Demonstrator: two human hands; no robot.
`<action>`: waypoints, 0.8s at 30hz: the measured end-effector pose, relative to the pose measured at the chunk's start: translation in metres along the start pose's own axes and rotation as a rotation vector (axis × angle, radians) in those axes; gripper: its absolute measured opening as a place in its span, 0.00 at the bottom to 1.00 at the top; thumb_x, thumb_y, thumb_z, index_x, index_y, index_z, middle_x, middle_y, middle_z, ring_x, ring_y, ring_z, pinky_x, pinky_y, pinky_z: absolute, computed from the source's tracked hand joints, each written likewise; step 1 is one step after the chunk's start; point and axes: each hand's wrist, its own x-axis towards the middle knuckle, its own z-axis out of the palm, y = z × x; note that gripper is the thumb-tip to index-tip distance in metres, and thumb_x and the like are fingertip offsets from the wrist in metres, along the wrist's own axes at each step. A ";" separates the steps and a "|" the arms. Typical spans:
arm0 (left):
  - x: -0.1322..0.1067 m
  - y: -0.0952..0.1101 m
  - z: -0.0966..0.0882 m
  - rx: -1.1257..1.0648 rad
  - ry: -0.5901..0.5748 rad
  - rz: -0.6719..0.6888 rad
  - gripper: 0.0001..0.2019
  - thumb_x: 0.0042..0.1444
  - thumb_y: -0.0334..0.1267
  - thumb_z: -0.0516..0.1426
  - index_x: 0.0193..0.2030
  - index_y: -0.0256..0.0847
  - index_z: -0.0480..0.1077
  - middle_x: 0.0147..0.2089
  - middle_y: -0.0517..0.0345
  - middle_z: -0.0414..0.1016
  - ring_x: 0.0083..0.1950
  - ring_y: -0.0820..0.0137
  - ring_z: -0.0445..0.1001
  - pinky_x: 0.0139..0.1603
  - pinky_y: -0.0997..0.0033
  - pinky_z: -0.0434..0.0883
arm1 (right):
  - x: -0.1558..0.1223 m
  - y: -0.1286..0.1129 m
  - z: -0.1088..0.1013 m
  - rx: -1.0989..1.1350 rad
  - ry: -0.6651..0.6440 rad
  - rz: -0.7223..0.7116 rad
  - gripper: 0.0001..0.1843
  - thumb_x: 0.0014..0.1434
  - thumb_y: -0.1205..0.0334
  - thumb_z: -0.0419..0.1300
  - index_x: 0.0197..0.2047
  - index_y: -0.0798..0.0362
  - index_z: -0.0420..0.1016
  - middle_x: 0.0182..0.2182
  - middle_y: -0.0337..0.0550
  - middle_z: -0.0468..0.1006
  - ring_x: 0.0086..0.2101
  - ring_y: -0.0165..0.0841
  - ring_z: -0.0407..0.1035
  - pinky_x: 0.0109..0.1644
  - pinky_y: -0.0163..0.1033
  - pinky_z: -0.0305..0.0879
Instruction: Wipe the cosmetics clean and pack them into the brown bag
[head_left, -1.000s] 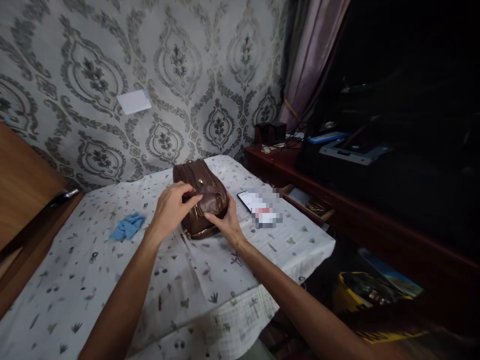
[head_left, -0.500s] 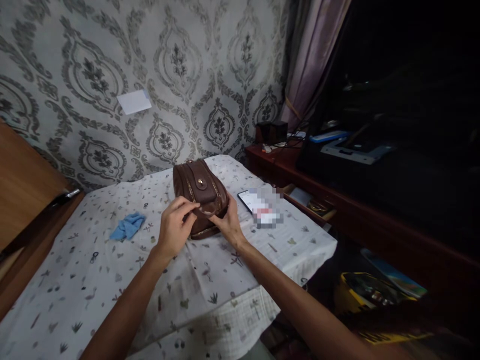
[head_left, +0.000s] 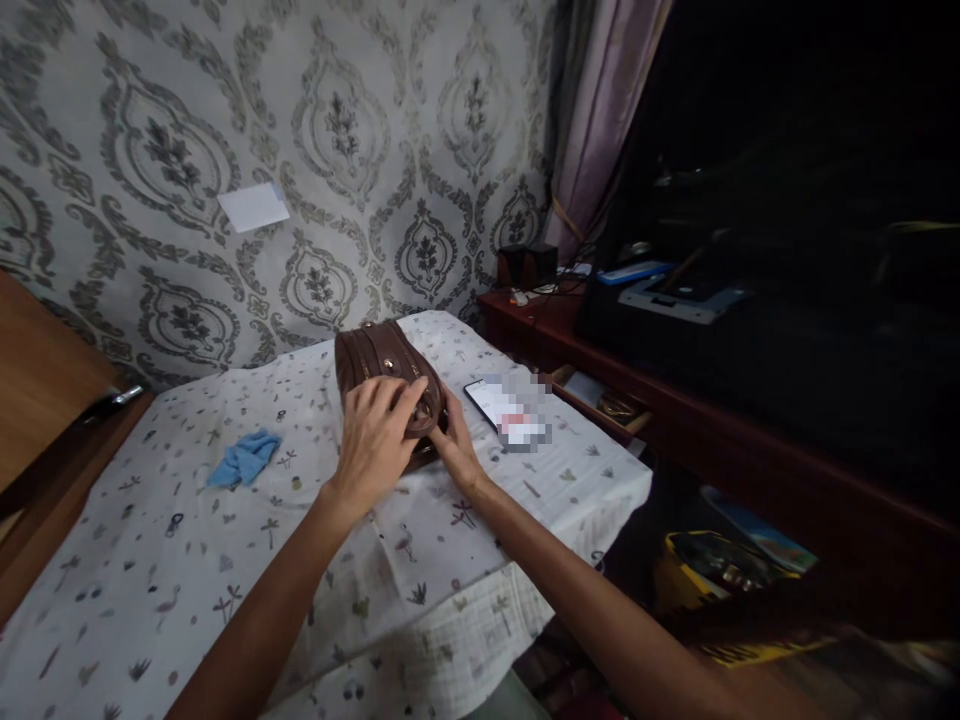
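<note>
A brown leather-look bag with gold zippers and a round gold stud lies on the patterned cloth in front of me. My left hand reaches over its near left side, fingers bent and gripping the top near the front end. Against the bag's right side rests my right hand, its fingers curved around the near corner and partly hidden behind it. Both hands hide much of the bag's near end. To the right of the bag lies a phone with a lit screen, partly blurred out.
A crumpled blue cloth lies to the left on the table covering. White paper is on the wallpaper. At right stand a dark red desk with an open drawer and a yellow container below.
My left hand has gone from pinching near the bag's front to gripping over its top. The front end now looks pressed up and folded. The view has shifted slightly right.
</note>
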 end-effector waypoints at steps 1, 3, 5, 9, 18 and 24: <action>0.005 0.002 0.002 -0.001 -0.020 0.011 0.21 0.59 0.32 0.59 0.60 0.44 0.70 0.53 0.47 0.74 0.56 0.54 0.68 0.57 0.50 0.65 | 0.000 0.002 -0.001 -0.009 -0.003 -0.015 0.45 0.55 0.35 0.61 0.69 0.49 0.57 0.66 0.51 0.62 0.66 0.45 0.56 0.71 0.55 0.50; 0.014 0.003 0.007 -0.021 -0.044 0.008 0.17 0.58 0.30 0.60 0.54 0.44 0.74 0.51 0.48 0.76 0.55 0.55 0.68 0.57 0.50 0.65 | 0.001 0.005 -0.001 -0.022 -0.001 -0.032 0.46 0.54 0.34 0.61 0.69 0.50 0.57 0.66 0.52 0.62 0.66 0.46 0.56 0.71 0.55 0.50; 0.022 0.002 0.011 -0.086 -0.047 -0.040 0.10 0.58 0.30 0.59 0.45 0.44 0.77 0.47 0.51 0.78 0.53 0.57 0.70 0.55 0.53 0.66 | 0.002 0.006 -0.001 -0.029 0.009 -0.032 0.46 0.55 0.34 0.61 0.68 0.51 0.58 0.65 0.53 0.63 0.65 0.46 0.56 0.71 0.54 0.50; 0.032 -0.003 0.016 -0.278 0.030 -0.251 0.05 0.61 0.35 0.59 0.34 0.40 0.76 0.38 0.53 0.79 0.45 0.62 0.73 0.49 0.60 0.68 | 0.001 0.004 0.002 -0.025 0.041 -0.043 0.43 0.56 0.36 0.61 0.67 0.51 0.59 0.64 0.53 0.64 0.65 0.44 0.57 0.71 0.53 0.51; 0.029 -0.001 0.023 -0.327 0.096 -0.299 0.05 0.59 0.38 0.60 0.33 0.41 0.74 0.41 0.54 0.78 0.48 0.61 0.72 0.53 0.59 0.66 | 0.002 0.005 0.004 -0.055 0.069 -0.052 0.40 0.57 0.39 0.61 0.67 0.49 0.60 0.63 0.52 0.66 0.63 0.45 0.58 0.70 0.55 0.53; 0.018 0.008 0.024 -0.240 0.083 -0.212 0.04 0.59 0.32 0.59 0.33 0.41 0.74 0.40 0.55 0.78 0.47 0.61 0.71 0.52 0.57 0.66 | 0.001 0.005 0.003 -0.060 0.056 -0.051 0.40 0.58 0.40 0.60 0.68 0.49 0.59 0.62 0.52 0.67 0.63 0.45 0.59 0.70 0.55 0.52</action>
